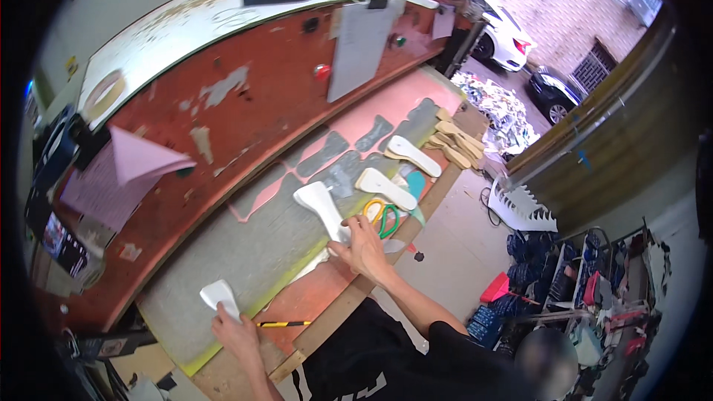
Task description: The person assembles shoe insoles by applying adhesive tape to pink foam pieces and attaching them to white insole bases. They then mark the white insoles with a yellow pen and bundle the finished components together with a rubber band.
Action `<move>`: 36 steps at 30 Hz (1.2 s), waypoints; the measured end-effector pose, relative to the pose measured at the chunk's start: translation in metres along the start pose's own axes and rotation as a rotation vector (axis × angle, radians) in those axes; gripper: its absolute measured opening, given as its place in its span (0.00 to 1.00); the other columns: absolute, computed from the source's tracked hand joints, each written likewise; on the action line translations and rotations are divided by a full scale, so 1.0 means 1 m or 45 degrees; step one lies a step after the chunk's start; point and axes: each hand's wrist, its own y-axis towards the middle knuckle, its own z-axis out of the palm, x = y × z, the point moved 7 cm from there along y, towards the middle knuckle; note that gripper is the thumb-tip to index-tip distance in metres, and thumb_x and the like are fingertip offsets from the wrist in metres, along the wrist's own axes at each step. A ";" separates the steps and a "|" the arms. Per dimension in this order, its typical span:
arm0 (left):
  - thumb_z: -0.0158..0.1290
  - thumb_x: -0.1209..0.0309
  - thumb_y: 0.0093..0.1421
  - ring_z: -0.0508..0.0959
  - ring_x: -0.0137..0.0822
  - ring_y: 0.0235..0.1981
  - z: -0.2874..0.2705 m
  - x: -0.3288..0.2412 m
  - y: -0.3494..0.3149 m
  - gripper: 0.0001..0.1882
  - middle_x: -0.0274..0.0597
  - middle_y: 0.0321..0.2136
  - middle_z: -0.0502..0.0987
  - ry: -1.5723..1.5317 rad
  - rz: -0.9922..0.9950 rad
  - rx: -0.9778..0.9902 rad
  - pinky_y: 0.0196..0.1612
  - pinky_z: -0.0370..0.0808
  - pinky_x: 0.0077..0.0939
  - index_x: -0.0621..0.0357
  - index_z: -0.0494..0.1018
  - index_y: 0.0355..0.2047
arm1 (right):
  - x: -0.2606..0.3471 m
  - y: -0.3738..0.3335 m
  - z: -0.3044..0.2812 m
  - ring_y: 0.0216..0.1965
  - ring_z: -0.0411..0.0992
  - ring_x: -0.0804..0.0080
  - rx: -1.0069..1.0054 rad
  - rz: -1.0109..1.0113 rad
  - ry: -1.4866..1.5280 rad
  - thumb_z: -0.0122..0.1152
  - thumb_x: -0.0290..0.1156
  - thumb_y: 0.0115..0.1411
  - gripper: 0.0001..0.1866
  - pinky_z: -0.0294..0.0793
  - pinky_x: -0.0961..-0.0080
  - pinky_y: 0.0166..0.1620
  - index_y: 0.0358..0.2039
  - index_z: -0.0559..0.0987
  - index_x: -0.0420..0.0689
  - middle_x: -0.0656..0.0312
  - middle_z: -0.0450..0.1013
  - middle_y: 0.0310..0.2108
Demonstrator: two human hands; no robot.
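Near the front of the long workbench, my left hand (pixel 239 338) grips the lower end of a white insole-shaped piece (pixel 217 293), which lies low over the grey mat (pixel 245 245). Farther right, my right hand (pixel 362 246) has its fingers closed on the narrow end of another white insole (pixel 319 204). Right beside that hand are scissors (pixel 391 220) with yellow and green handles. Two small stacks of white-topped insoles, a closer stack (pixel 386 189) and a farther stack (pixel 413 154), sit beyond the scissors. A yellow-and-black pen-like tool (pixel 283 324) rests between my hands.
Tan insoles (pixel 454 142) are piled at the bench's far right end. A pink sheet (pixel 356 122) with cut-out shapes runs along the back. Behind rises a red panel (pixel 245 119) with a white shelf. A rack (pixel 572 282) stands on the right; scrap (pixel 494 111) lies by the doorway.
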 end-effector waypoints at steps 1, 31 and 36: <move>0.59 0.74 0.51 0.72 0.60 0.47 0.003 -0.002 0.006 0.36 0.62 0.45 0.70 0.039 -0.034 0.045 0.51 0.69 0.49 0.63 0.64 0.62 | -0.008 0.003 -0.006 0.47 0.71 0.46 -0.031 0.027 0.103 0.69 0.37 0.52 0.23 0.71 0.55 0.49 0.45 0.75 0.39 0.48 0.69 0.45; 0.62 0.67 0.55 0.73 0.51 0.53 0.101 -0.181 0.001 0.32 0.60 0.52 0.73 -0.315 -0.212 -0.538 0.58 0.69 0.40 0.68 0.68 0.58 | -0.243 0.144 -0.107 0.39 0.73 0.51 0.369 -0.479 0.447 0.74 0.34 0.47 0.22 0.74 0.59 0.42 0.38 0.74 0.38 0.51 0.71 0.36; 0.61 0.66 0.55 0.74 0.57 0.47 0.099 -0.241 -0.007 0.30 0.63 0.46 0.73 -0.243 -0.178 -0.498 0.52 0.70 0.46 0.67 0.70 0.56 | -0.207 0.116 -0.052 0.41 0.70 0.47 0.485 -0.487 0.206 0.72 0.31 0.48 0.23 0.73 0.57 0.42 0.42 0.70 0.40 0.47 0.66 0.40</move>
